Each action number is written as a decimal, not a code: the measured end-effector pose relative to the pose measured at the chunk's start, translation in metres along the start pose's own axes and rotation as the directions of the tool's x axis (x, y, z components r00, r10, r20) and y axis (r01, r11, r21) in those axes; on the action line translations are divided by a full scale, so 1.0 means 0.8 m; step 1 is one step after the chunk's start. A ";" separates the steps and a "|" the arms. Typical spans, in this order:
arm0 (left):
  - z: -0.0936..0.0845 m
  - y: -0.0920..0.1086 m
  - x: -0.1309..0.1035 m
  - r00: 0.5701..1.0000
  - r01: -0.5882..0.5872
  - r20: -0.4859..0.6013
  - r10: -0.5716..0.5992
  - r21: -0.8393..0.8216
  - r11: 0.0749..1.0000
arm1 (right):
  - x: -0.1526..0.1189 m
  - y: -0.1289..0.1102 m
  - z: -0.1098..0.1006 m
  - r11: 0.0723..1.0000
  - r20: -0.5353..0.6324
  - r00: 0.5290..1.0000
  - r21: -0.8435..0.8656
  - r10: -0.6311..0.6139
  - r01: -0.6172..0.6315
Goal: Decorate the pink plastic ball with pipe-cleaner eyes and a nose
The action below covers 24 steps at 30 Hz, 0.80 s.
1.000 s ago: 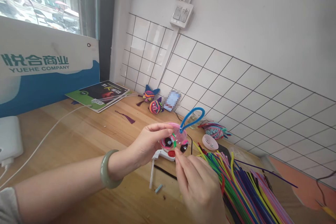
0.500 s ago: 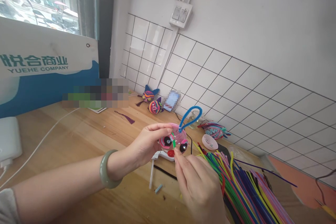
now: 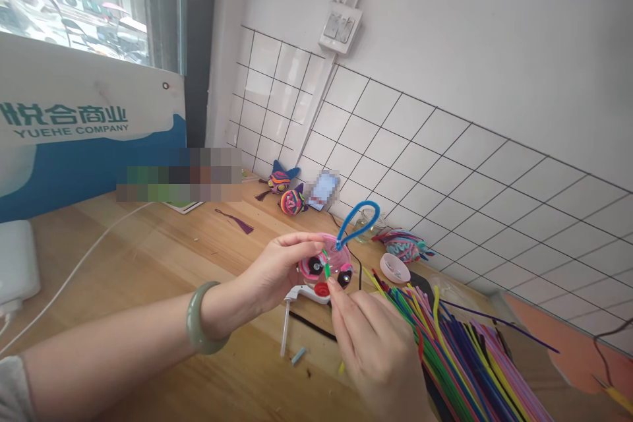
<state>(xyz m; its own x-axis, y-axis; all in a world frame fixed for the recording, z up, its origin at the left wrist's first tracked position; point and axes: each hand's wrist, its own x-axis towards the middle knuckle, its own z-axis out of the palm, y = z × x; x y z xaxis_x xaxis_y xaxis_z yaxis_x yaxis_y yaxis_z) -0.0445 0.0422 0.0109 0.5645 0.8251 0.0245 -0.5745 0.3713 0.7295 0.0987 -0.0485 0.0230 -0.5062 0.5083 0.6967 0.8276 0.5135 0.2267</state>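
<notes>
My left hand (image 3: 267, 273), with a green bangle at the wrist, grips the upper left edge of a clear and pink round ornament (image 3: 341, 260). Two black eyes with shiny centres and a red curl sit on the ornament, and a blue pipe-cleaner loop (image 3: 363, 211) rises from its top. Between my right hand's (image 3: 370, 336) thumb and forefinger is the lower end of a short green piece (image 3: 327, 269), which lies against the ornament's front between the eyes. Behind and below the ornament is a white glue gun (image 3: 306, 292), partly hidden.
Many coloured pipe cleaners (image 3: 459, 349) lie at the right, near a pink dish (image 3: 395, 268) and a striped ornament (image 3: 405, 245). Two wrapped ornaments, a phone (image 3: 324, 190) and a purple tassel (image 3: 237, 221) are farther back. A white cable (image 3: 84, 264) crosses the left side.
</notes>
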 end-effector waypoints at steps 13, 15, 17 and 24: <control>-0.005 -0.007 0.001 0.999 -0.029 -0.019 0.029 0.005 1.000 | -0.002 0.000 0.004 0.999 0.000 1.000 -0.052 -0.004 0.004; -0.004 -0.007 0.001 0.999 -0.032 -0.030 0.032 -0.007 0.999 | -0.002 0.000 0.004 0.997 -0.005 1.000 -0.073 -0.011 0.011; -0.003 -0.008 0.001 0.998 -0.034 -0.045 0.033 -0.019 0.999 | -0.002 0.000 0.005 0.995 -0.009 1.000 -0.099 -0.019 0.018; -0.001 -0.009 -0.001 0.997 -0.037 -0.074 0.034 -0.037 0.999 | 0.002 -0.002 0.007 0.985 -0.017 0.999 -0.169 -0.031 0.028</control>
<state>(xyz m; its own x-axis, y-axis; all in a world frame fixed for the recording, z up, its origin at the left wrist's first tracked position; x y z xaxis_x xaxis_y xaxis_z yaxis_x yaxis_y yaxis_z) -0.0415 0.0393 0.0052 0.4996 0.8662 -0.0012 -0.6160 0.3563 0.7025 0.0953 -0.0446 0.0197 -0.5276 0.4803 0.7007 0.8423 0.4028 0.3581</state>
